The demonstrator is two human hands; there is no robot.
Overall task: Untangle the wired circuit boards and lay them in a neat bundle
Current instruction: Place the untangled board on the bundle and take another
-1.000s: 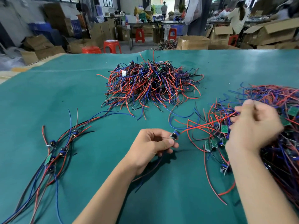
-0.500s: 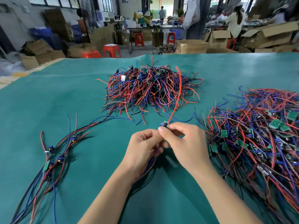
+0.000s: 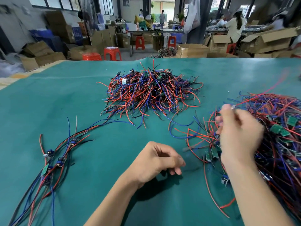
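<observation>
I see the left hand loosely curled, holding nothing; the blurred right hand pinches a red wire; its fingers are hard to make out.

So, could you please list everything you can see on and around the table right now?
Table cover: one, teal, fills the foreground.
Laid-out bundle: one, red, blue and black wires with small boards, near left.
Centre pile: one, tangled red, blue and black wires, middle of the table.
Right pile: one, tangled wires with green boards, right edge.
Stools: at least four, red-orange, on the floor beyond the table.
Cardboard boxes: many, brown, on the floor behind.
People: several, blurred, at far benches.
Left hand: one, fingers loosely curled, above the cover; whether it holds a wire cannot be told.
Right hand: one, blurred, pinching a red wire at the right pile.
</observation>
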